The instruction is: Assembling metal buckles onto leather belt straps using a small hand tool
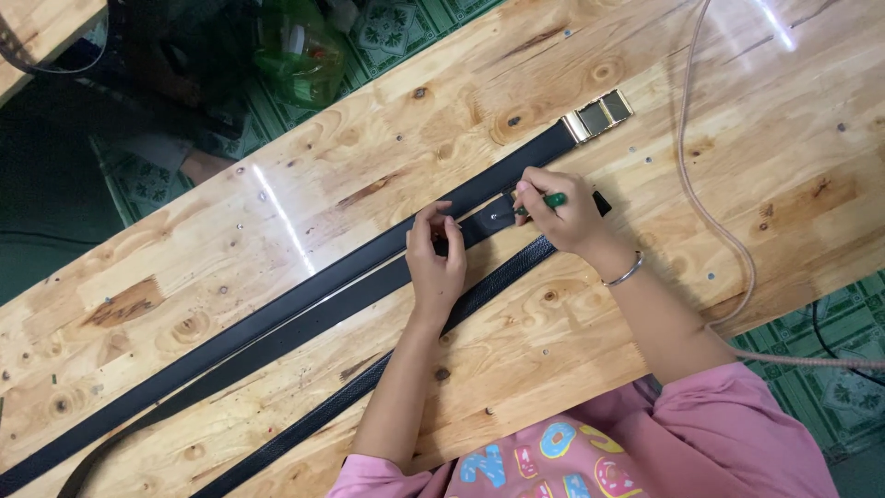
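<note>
On the knotty pine worktop we pin the black belt mid-board, left hand fingers pressing, right hand clenched on a green-handled screwdriver; next needs steady pressure.

My left hand lies palm down, wrist straight, with the fingers bent and bunched forward and the thumb tucked alongside them, pressing downward. My left forearm runs bare from the lower middle of the view, rising almost straight up to that hand. My right hand sits just beside it to the right, curled into a tight pinch, its fingertips aimed toward the left hand. My right wrist is cocked slightly, and the forearm slants in from the lower right, bare to a pink sleeve.
</note>
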